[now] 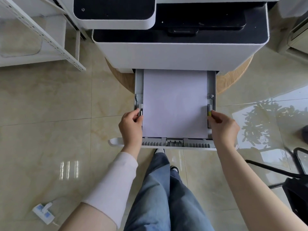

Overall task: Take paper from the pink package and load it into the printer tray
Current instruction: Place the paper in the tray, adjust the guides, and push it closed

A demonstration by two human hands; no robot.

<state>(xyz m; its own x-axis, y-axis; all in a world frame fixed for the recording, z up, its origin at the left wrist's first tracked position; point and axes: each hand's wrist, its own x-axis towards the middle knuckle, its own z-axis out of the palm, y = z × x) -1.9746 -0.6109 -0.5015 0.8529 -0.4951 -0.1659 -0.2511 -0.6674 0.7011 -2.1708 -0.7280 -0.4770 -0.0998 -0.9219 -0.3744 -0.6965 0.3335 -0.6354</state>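
Paper (pixel 175 104) lies flat in pulled-out printer tray (pixel 212 84), left hand (pixel 131 125) pinching left side guide (pixel 140 109), right hand (pixel 223 125) pinching yellow-tabbed right guide (pixel 209 112), likely squaring the stack.

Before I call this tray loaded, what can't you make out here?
The pink package: outside the head view's frame.
Thickness of the white paper stack: only its top sheet shows from above.
Rear of the grey pull-out tray: under the white printer body.
Lower ends of the grey side guides: covered by the pinching left hand and right hand.
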